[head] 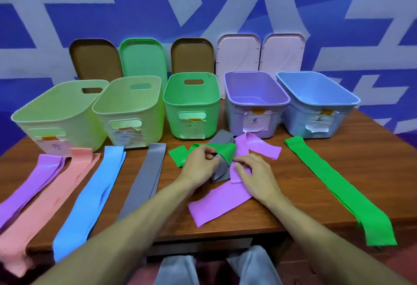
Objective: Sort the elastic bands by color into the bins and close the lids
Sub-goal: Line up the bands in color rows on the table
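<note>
Trousers (176, 271): grey, below the tabletop (361, 149) edge.
Laid-out bands (90, 194): four left of the left hand (199, 160); long green band (338, 189) right of the right hand (253, 173).
Left hand: pinches the crumpled green band (226, 150).
Right hand: beside it, grips the purple band (221, 203).
Bins (191, 104): five, open, beyond the hands; lids (191, 55) behind.

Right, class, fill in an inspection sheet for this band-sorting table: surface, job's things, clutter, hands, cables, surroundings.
Surface: wooden table, with bands overhanging its front edge.
Job's things: five open bins in a row; five lids leaning on the wall behind; flat bands on both sides; tangled pile at the centre.
Clutter: nothing seen.
Hands: left hand pinches the pile's green band; right hand holds its purple band.
Cables: nothing seen.
Surroundings: blue-and-white wall; the person's knees below.
</note>
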The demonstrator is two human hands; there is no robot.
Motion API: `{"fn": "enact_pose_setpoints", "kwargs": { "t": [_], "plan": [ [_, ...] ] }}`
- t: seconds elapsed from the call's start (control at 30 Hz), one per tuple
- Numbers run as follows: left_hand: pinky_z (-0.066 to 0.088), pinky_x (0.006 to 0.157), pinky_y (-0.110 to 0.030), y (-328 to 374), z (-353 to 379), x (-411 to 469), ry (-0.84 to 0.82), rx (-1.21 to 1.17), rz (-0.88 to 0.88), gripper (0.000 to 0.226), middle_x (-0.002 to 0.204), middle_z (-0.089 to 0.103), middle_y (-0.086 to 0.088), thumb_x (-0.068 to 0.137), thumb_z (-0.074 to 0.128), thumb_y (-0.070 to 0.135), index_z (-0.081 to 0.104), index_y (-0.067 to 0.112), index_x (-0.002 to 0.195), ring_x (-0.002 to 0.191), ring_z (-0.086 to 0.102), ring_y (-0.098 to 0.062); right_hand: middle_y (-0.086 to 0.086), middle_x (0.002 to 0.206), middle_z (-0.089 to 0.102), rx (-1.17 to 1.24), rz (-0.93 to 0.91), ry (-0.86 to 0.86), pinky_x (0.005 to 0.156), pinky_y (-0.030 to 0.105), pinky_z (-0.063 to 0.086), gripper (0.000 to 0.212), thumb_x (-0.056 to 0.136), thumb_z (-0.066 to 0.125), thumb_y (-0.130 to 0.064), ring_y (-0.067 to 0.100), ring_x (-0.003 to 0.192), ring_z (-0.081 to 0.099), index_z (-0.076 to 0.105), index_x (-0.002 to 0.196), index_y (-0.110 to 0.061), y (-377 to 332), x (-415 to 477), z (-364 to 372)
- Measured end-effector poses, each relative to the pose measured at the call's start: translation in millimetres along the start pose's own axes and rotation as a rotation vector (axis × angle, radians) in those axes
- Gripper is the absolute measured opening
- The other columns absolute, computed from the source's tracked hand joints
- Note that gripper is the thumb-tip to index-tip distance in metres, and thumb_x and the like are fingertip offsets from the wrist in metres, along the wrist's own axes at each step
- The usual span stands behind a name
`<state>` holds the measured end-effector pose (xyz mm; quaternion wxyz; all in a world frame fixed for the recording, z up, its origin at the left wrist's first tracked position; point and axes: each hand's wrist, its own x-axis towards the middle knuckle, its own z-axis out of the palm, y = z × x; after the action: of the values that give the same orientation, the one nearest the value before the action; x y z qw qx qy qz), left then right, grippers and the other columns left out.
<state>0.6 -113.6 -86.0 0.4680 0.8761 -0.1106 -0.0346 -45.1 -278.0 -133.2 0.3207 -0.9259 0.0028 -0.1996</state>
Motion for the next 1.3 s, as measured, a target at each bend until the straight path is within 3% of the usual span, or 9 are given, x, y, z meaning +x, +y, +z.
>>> {"fn": "enact_pose_setpoints", "kwargs": {
  "t": [0.13, 0.27, 0.43, 0.63, 0.77, 0.97, 1.1, 1.17, 1.3],
  "plan": [
    [0.035, 0.058, -0.029, 1.4, 5.6, 7.9, 0.033, 0.050, -0.002, 0.020, 0.070, 0.055, 0.002, 0.079, 0.068, 0.015, 0.054, 0.015, 0.093, 0.067, 0.051, -0.019, -0.001, 0.100, 0.066, 0.053, 0.029, 0.020, 0.087, 0.027, 0.045, 0.020, 0.090, 0.059, -0.023, 0.015, 0.095, 0.056, 0.069, 0.106, -0.015, 1.4, 0.7, 1.5],
    [0.031, 0.057, -0.030, -2.3, 1.7, 9.5, -0.005, 0.196, 0.030, 0.020, 0.064, 0.055, 0.000, 0.080, 0.072, 0.025, 0.054, 0.016, 0.083, 0.062, 0.047, -0.019, -0.005, 0.097, 0.066, 0.127, 0.076, 0.047, 0.079, 0.023, 0.046, 0.019, 0.091, 0.058, -0.024, 0.009, 0.088, 0.057, 0.069, 0.105, -0.019, 3.0, 0.6, -1.3],
    [0.028, 0.047, -0.022, 2.5, -16.9, 17.6, -0.092, 0.143, 0.028, 0.025, 0.055, 0.051, 0.003, 0.083, 0.070, 0.029, 0.062, 0.015, 0.064, 0.053, 0.041, -0.012, -0.003, 0.097, 0.067, 0.196, 0.124, 0.066, 0.079, 0.025, 0.049, 0.021, 0.091, 0.057, -0.026, 0.010, 0.089, 0.060, 0.069, 0.108, -0.021, 3.5, 0.2, -0.6],
    [0.033, 0.054, -0.025, 19.5, -17.9, 25.0, -0.036, -0.130, -0.076, 0.019, 0.065, 0.048, -0.009, 0.085, 0.067, 0.019, 0.058, 0.009, 0.072, 0.062, 0.042, -0.017, -0.004, 0.099, 0.067, 0.233, 0.162, 0.050, 0.083, 0.024, 0.051, 0.024, 0.091, 0.057, -0.031, 0.007, 0.090, 0.062, 0.067, 0.112, -0.022, 3.5, -1.7, -1.6],
    [0.033, 0.035, -0.016, 8.0, -9.8, 17.5, 0.013, -0.122, -0.242, 0.018, 0.061, 0.048, -0.005, 0.086, 0.065, 0.012, 0.050, 0.011, 0.076, 0.047, 0.041, -0.016, -0.004, 0.101, 0.068, 0.235, 0.132, 0.045, 0.083, 0.022, 0.049, 0.024, 0.092, 0.058, -0.029, 0.006, 0.091, 0.061, 0.067, 0.112, -0.021, 1.9, -3.4, -3.8],
    [0.044, 0.054, -0.032, -6.2, -24.2, 19.3, 0.096, 0.023, -0.240, 0.037, 0.052, 0.053, -0.011, 0.082, 0.066, 0.023, 0.049, 0.016, 0.050, 0.041, 0.049, -0.023, -0.007, 0.100, 0.065, 0.178, 0.054, 0.020, 0.083, 0.020, 0.044, 0.022, 0.092, 0.058, -0.027, 0.008, 0.094, 0.056, 0.069, 0.109, -0.018, -0.2, -4.3, -4.8],
    [0.052, 0.059, -0.039, -9.2, -27.7, 18.2, 0.153, 0.053, -0.203, 0.031, 0.068, 0.062, -0.012, 0.076, 0.073, 0.031, 0.047, 0.015, 0.069, 0.056, 0.060, -0.028, -0.009, 0.097, 0.064, 0.174, 0.054, 0.012, 0.081, 0.019, 0.043, 0.018, 0.091, 0.059, -0.027, 0.008, 0.093, 0.056, 0.070, 0.104, -0.019, 0.0, -4.3, -4.8],
    [0.055, 0.065, -0.040, -9.3, -26.5, 16.8, 0.122, 0.092, -0.184, 0.031, 0.075, 0.068, -0.014, 0.074, 0.075, 0.032, 0.051, 0.017, 0.064, 0.064, 0.063, -0.029, -0.010, 0.096, 0.064, 0.173, 0.051, 0.011, 0.082, 0.019, 0.042, 0.017, 0.091, 0.060, -0.026, 0.007, 0.093, 0.056, 0.070, 0.102, -0.019, -0.5, -4.2, -5.5],
    [0.050, 0.070, -0.032, -7.6, -23.4, 14.8, 0.111, 0.094, -0.090, 0.021, 0.067, 0.061, 0.002, 0.071, 0.080, 0.023, 0.059, 0.021, 0.073, 0.076, 0.062, -0.026, -0.010, 0.095, 0.064, 0.172, 0.050, -0.005, 0.080, 0.016, 0.042, 0.016, 0.090, 0.060, -0.026, 0.005, 0.092, 0.055, 0.070, 0.100, -0.019, -0.3, -3.7, -6.4]
  ]
}}
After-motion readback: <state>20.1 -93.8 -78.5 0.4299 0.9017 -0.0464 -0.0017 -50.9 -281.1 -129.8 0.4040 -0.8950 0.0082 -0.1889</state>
